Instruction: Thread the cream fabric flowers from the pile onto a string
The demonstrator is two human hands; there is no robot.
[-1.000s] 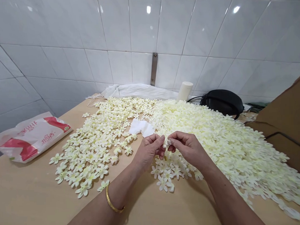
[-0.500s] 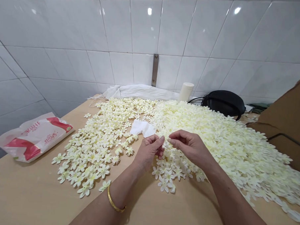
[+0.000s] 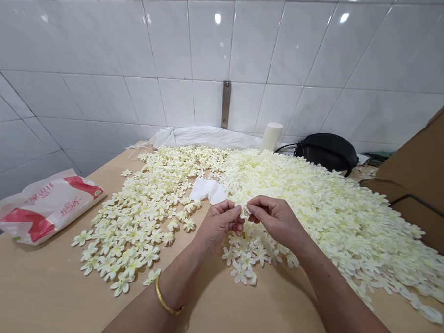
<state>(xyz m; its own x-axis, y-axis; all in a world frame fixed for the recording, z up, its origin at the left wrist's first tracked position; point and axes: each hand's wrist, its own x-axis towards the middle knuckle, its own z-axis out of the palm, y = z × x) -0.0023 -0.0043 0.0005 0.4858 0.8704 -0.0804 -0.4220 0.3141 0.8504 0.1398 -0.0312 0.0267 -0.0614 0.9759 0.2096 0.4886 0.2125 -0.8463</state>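
Two hands: left hand and right hand together, fingertips pinching one cream flower
Flower: above the near edge of the right pile
Next: flower needs setting down

Glossy white tile wall, corner at left; steel bracket on tiles; pale wood tabletop below.

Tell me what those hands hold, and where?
The left hand and right hand pinch a small cream flower with their fingertips; its exact part is hidden.
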